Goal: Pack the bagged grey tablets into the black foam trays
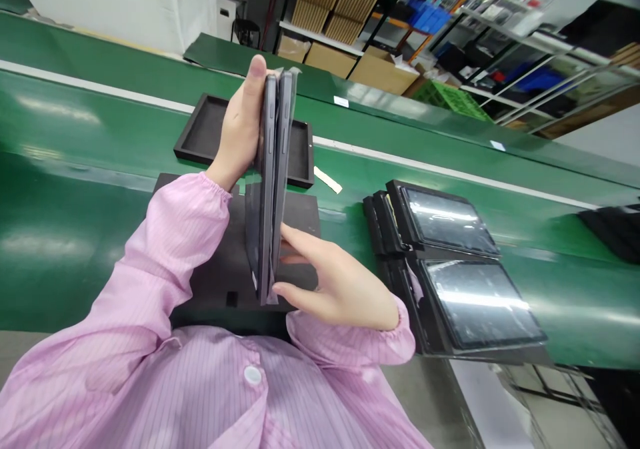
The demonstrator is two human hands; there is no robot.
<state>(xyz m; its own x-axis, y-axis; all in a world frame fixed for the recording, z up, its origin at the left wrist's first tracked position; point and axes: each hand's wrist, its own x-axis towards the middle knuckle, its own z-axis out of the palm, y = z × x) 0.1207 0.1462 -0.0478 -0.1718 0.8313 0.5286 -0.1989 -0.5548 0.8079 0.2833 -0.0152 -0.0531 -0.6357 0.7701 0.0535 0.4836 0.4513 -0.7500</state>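
Two thin dark grey tablets (pixel 276 169) stand on edge, side by side, with side buttons on the edges facing me and clear film showing at the rims. My left hand (pixel 241 126) is closed on their upper left side, thumb up; its other fingers are mostly hidden behind them. Against the lower right face rests my right hand (pixel 337 279), with thumb and fingers on the tablets near the bottom corner. Beneath them lies a flat black box (pixel 215 282) on the green work surface. Behind the tablets is a shallow black tray (pixel 199 129), partly covered by my left hand.
To the right, black boxes (pixel 400 256) carry film-covered tablets (pixel 483 306). A pale strip (pixel 328 180) lies beside the tray. A white rail (pixel 390 162) crosses the green bench (pixel 75 236). Dark items (pixel 615 232) sit far right; shelves with cartons (pixel 330 59) stand behind.
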